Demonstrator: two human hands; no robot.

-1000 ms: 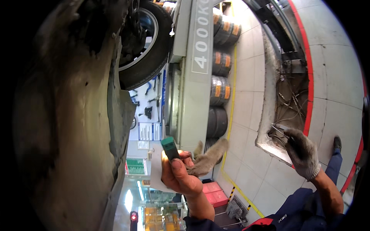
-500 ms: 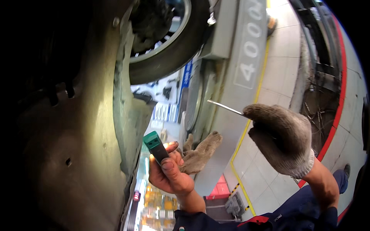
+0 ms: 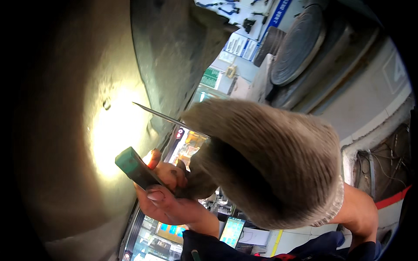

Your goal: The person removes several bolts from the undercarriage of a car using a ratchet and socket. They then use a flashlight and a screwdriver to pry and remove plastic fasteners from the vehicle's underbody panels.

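My bare left hand [image 3: 174, 204] is closed around a small dark work light [image 3: 139, 168] with a green head, whose beam makes a bright patch on the pale panel [image 3: 109, 209]. A loose grey knitted glove [image 3: 198, 185] is also held in that hand, partly hidden behind my right hand. My right hand [image 3: 270, 161], in a matching glove, is closed on a tool with a slim metal shaft [image 3: 161, 115]. Its handle is hidden in the glove. The pointed tip lies in front of the lit patch, close to a small hole [image 3: 106, 104]; whether it touches the panel I cannot tell.
A dark flap [image 3: 174, 56] hangs beside the panel. Beyond it stand a round ribbed pad [image 3: 300, 45] on a grey lift and a wall board with tools [image 3: 248, 24]. A lit screen [image 3: 233, 230] and cables [image 3: 387, 161] are lower down.
My right hand has swung left and closer, bringing the shaft over to the panel. My left hand has moved left and down with the light, and the view has shifted off the wheel.
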